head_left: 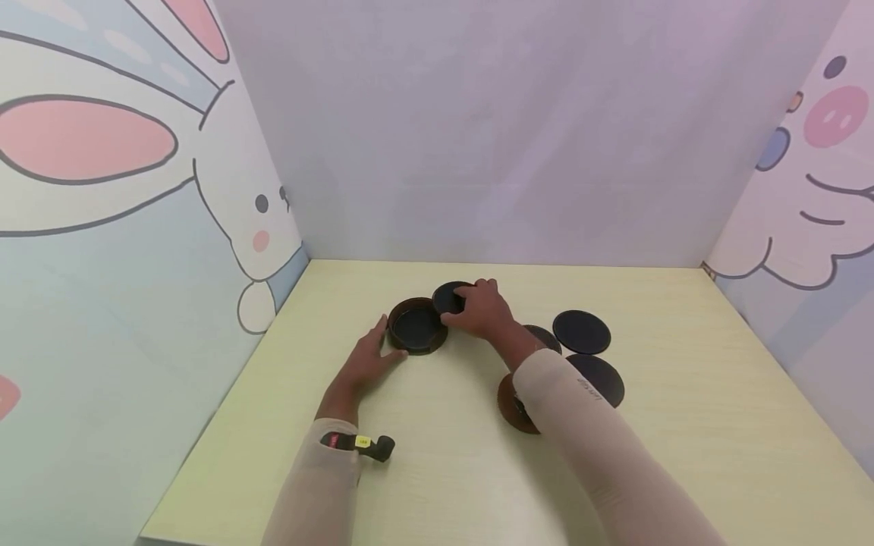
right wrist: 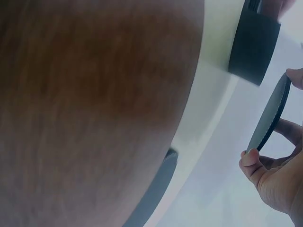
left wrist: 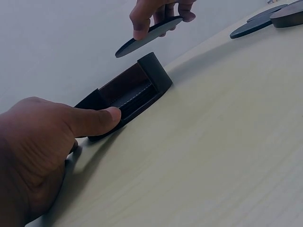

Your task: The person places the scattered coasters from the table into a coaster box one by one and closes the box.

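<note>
A round dark coaster holder (head_left: 419, 349) with a raised wall stands on the table. My left hand (head_left: 365, 360) holds it from the left side; in the left wrist view the thumb (left wrist: 97, 121) lies at the cut-out in its wall (left wrist: 158, 75). My right hand (head_left: 486, 311) pinches a thin black coaster (head_left: 447, 297) by its edge. The left wrist view shows this coaster (left wrist: 147, 39) tilted in the air above the holder, apart from its rim. Its paler underside (right wrist: 270, 111) faces the holder in the right wrist view.
Right of the holder lie more black coasters (head_left: 582, 331) on the pale table (head_left: 437, 470), with a brown-rimmed round piece (head_left: 510, 413) partly under my right sleeve (head_left: 587, 425). A plain wall (head_left: 478, 152) stands behind, cartoon-printed panels (head_left: 102, 303) at both sides.
</note>
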Demonstrator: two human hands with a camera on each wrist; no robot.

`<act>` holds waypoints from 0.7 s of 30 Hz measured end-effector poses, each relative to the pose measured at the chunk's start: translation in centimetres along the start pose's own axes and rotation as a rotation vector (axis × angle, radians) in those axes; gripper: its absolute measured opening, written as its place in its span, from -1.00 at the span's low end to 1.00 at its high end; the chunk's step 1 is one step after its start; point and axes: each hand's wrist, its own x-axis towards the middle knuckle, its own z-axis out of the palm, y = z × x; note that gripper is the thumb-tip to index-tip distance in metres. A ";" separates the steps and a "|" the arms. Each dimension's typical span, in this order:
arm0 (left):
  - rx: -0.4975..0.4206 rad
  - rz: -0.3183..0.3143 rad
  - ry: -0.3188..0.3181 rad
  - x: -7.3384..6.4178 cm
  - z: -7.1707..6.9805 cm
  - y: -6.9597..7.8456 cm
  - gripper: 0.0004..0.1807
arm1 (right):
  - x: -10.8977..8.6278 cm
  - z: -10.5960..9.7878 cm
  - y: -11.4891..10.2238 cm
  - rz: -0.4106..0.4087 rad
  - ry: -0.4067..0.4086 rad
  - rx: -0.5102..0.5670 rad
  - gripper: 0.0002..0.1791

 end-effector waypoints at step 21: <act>0.007 -0.010 -0.003 -0.1 -0.1 0.2 0.10 | -0.2 2.4 -4.8 -0.116 -0.001 -0.151 -0.19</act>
